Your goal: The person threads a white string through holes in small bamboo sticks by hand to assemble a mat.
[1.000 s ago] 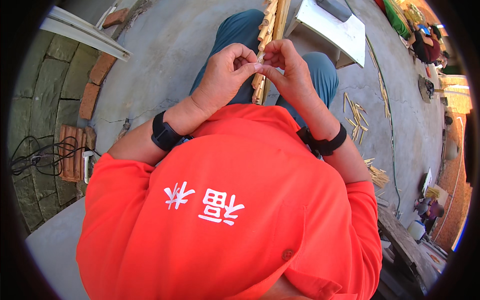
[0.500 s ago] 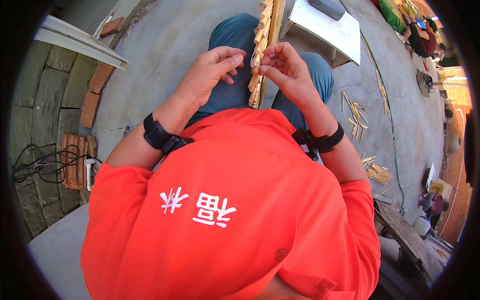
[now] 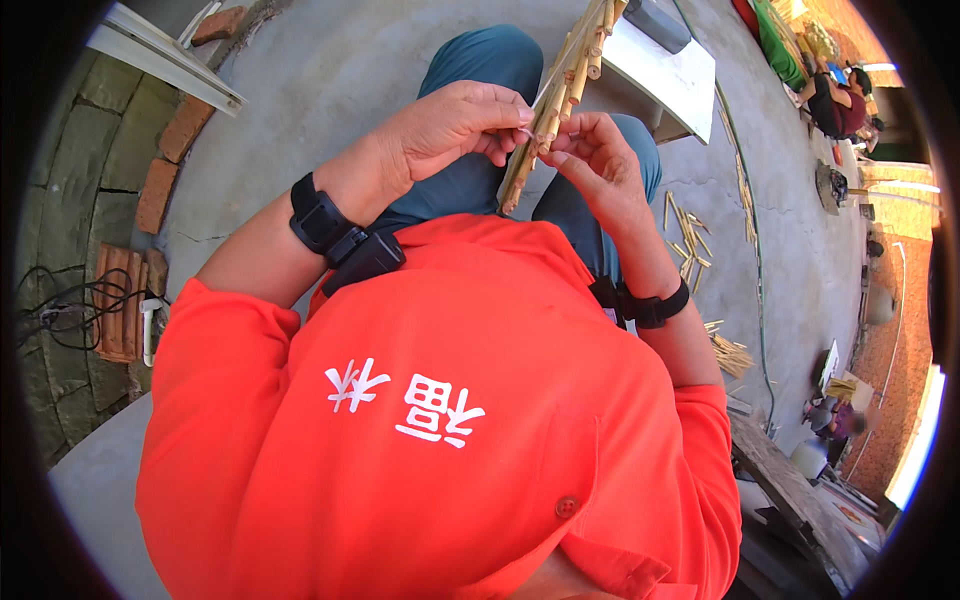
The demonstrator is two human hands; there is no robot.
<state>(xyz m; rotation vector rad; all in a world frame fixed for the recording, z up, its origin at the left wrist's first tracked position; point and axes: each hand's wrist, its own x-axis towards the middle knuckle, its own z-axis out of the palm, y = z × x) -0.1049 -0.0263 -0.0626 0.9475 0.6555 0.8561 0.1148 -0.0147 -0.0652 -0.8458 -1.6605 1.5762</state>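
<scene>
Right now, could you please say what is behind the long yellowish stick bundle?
Teal trousers, grey floor and a white rectangular table show there; whatever the bundle covers is hidden.

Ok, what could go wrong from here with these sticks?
The left hand seems to pinch something too small to make out clearly, which could slip loose. The bundle of sticks sits between the legs with neither hand wrapped around it, so it might shift or tilt. Its cut ends stick out near the right hand and may scratch it.
</scene>
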